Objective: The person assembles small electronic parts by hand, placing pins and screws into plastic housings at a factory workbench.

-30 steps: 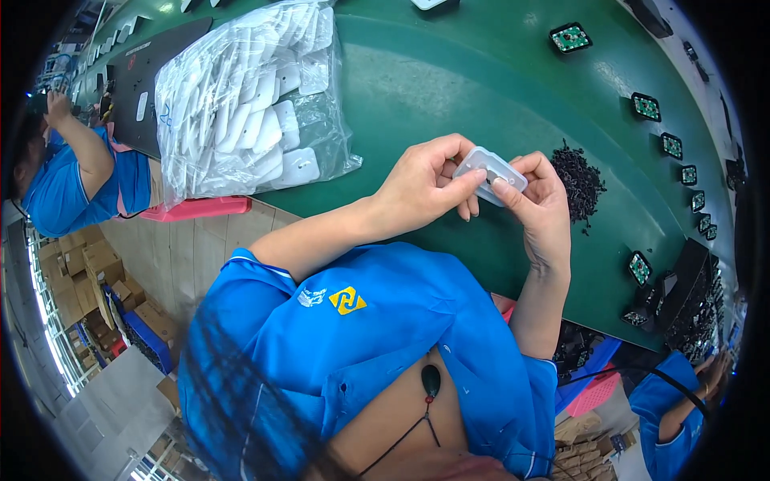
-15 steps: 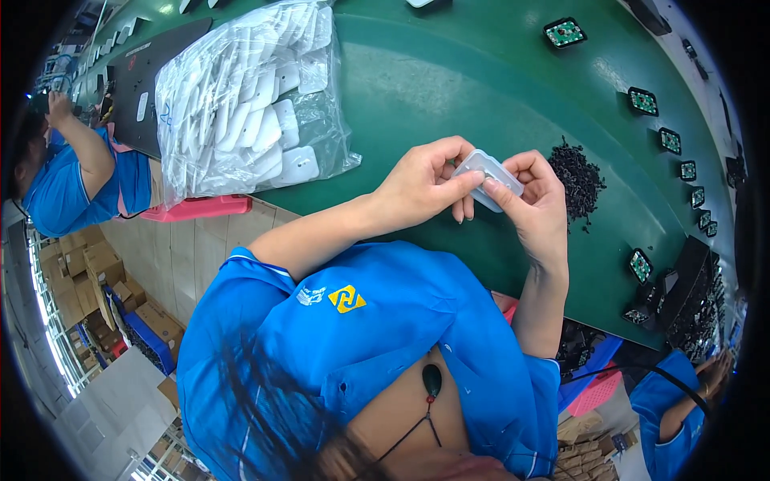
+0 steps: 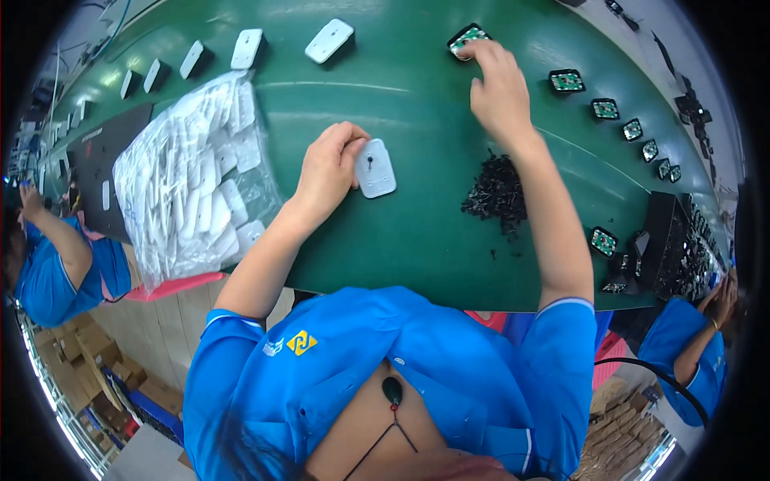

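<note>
My left hand [image 3: 330, 167] is closed on the left edge of a white plastic cover [image 3: 380, 178], a shallow piece with rounded corners just over the green table. On the cover's inner face is a small black part [image 3: 370, 163]. My right hand [image 3: 501, 90] reaches far forward, its fingertips at the near edge of a black case with a green circuit board [image 3: 468, 35]. Its thumb stands apart from the case, and the fingers partly hide the board. Below my right wrist lies a heap of small black parts [image 3: 495, 192].
A clear bag of white covers [image 3: 192, 176] lies at left. White-topped units [image 3: 330, 41] line the far left; more black cases with boards [image 3: 567, 81] run along the right. A black box [image 3: 667, 240] stands at the right edge. People in blue sit on both sides.
My hands have parted: the left has moved left with the white cover, and the right has let go of it and reached to a far case. The view has shifted too.
</note>
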Action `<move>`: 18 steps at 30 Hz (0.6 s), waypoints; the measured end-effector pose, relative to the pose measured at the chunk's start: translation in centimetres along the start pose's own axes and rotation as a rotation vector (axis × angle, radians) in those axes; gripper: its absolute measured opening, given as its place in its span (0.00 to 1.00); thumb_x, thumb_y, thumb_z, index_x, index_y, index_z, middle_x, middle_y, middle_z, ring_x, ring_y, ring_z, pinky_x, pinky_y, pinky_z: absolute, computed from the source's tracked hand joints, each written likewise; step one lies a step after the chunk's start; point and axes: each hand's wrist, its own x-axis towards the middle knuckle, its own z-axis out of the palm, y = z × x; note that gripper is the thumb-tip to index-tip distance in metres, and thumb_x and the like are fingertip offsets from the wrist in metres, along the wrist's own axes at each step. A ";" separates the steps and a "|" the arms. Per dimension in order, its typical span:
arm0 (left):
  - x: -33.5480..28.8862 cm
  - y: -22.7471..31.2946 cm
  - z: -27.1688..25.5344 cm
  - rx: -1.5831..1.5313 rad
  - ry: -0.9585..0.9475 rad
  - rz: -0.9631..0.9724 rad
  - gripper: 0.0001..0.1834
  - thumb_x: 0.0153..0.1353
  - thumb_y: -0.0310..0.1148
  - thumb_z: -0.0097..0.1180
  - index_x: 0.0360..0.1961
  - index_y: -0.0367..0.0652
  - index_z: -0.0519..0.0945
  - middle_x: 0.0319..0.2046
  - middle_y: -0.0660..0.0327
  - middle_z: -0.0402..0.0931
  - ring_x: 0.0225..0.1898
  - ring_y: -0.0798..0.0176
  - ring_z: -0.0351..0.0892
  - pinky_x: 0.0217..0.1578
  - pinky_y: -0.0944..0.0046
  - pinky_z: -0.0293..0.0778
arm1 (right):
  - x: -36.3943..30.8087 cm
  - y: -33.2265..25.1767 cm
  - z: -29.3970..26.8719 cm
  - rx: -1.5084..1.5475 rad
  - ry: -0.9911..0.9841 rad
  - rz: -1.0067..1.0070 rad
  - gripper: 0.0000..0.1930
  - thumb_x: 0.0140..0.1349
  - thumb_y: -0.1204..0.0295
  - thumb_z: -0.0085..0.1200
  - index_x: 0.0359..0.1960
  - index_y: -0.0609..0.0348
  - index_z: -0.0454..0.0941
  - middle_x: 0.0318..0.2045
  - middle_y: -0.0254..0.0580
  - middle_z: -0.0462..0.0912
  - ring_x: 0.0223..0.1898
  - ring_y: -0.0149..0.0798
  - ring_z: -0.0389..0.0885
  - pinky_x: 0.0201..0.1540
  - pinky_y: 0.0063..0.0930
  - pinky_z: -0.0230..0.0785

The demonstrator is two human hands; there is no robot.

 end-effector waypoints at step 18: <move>-2.4 0.5 2.6 0.703 0.172 0.429 0.40 0.41 0.43 0.68 0.54 0.38 0.66 0.43 0.54 0.66 0.45 0.52 0.66 0.44 0.58 0.66 | 1.2 0.3 -4.7 0.587 -0.877 0.403 0.20 0.58 0.63 0.60 0.48 0.60 0.76 0.38 0.36 0.80 0.39 0.30 0.76 0.44 0.25 0.69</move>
